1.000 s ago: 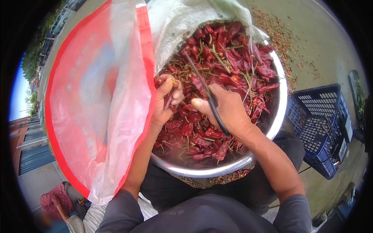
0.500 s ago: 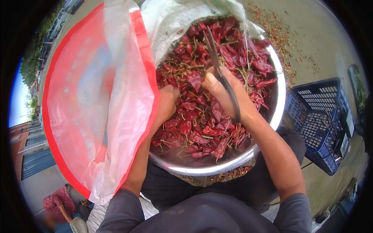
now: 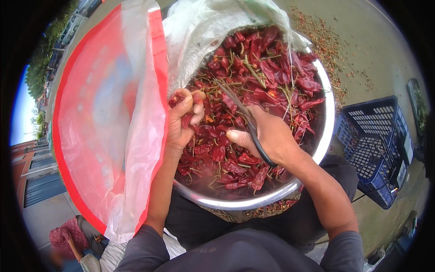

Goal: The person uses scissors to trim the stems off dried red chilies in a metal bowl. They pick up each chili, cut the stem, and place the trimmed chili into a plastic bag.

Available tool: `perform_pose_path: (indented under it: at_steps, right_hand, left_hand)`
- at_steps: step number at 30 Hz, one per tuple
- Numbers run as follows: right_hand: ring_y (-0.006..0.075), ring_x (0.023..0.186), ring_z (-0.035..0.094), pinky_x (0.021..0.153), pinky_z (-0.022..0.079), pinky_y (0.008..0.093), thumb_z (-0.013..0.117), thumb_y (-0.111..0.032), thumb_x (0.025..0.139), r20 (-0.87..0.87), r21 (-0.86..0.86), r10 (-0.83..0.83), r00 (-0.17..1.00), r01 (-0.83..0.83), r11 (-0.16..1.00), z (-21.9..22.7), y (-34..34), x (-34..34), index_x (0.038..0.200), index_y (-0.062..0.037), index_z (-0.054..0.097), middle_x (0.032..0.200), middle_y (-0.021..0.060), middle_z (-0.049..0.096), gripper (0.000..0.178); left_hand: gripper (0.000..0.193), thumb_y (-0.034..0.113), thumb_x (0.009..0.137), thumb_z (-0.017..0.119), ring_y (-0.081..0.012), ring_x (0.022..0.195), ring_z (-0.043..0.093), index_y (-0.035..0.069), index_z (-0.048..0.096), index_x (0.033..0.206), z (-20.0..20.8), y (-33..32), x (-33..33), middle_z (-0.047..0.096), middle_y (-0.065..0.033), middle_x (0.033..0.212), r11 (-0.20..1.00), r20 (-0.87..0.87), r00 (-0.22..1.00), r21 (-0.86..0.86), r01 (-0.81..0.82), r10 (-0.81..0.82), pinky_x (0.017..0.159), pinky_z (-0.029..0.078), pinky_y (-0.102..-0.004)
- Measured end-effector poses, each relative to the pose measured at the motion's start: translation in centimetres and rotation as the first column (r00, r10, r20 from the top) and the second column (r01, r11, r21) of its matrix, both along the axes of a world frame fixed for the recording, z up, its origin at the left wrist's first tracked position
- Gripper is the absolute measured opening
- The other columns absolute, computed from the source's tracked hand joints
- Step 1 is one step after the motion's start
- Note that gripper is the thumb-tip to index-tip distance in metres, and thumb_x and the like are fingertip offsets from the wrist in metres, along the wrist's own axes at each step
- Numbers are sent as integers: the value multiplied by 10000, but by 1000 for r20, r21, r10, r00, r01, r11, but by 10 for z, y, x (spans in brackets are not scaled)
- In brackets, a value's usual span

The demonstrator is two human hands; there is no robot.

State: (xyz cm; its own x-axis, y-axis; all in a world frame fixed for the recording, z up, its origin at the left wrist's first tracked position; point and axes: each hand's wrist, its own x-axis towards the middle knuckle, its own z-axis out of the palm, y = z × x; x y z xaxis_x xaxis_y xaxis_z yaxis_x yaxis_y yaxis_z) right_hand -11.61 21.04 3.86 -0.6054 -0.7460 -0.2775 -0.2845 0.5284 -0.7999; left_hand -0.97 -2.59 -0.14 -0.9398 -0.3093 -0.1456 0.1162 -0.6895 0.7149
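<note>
Here, grips peppers in the left hand, over the left side of the basin; clasps scissors in the right hand, apart from the left. Could nick the left hand by closing the scissors too near. Leaves little room leftward, beside the plastic; more toward the basin's right edge.

1. From afar, I see my left hand with its fingers curled in.
2. My right hand grips, thumb pointing left.
3. My left arm and right arm reach forward.
</note>
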Motion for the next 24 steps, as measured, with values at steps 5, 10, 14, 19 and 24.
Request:
perform_pose_path:
  at_steps: [5,10,14,19,24]
  right_hand:
    - [455,820,674,735,513,512,719,-639,817,-38,-47,0,999,-2,999,-3,-3,1,1040,34,580,817,262,664,723]
    - [375,618,664,628,516,477,692,-661,836,34,-92,-28,999,31,995,-5,-5,-5,915,24,537,596,155,617,706]
    - [350,580,660,598,509,460,685,-660,845,76,-129,-42,996,51,990,-6,-3,-7,912,25,538,548,122,597,704]
    - [381,646,672,632,512,467,677,-647,862,26,-174,-83,996,86,981,-12,-3,-10,939,42,554,609,169,620,704]
    - [399,677,671,652,506,479,666,-643,871,43,-175,-93,995,99,980,-11,-3,-12,953,45,562,644,195,623,701]
  left_hand:
    - [130,109,933,667,-137,721,570,55,638,1047,8,4,-6,663,-102,928,961,186,979,-274,-30,83,588,456,-246]
    - [291,226,832,790,-140,803,647,29,697,1026,-29,-29,-3,708,-69,877,189,385,799,-923,336,463,803,506,-284]
    - [291,194,803,787,-174,854,653,13,696,1013,-38,-11,-13,697,-90,894,-330,329,700,-704,629,634,861,496,-330]
    - [254,176,805,775,-187,855,636,25,699,994,-42,-15,-6,669,-82,872,-462,308,811,-697,548,498,850,485,-344]
    - [185,124,825,753,-174,795,590,47,684,978,-37,-17,1,636,-54,848,140,394,822,-919,370,411,784,460,-314]
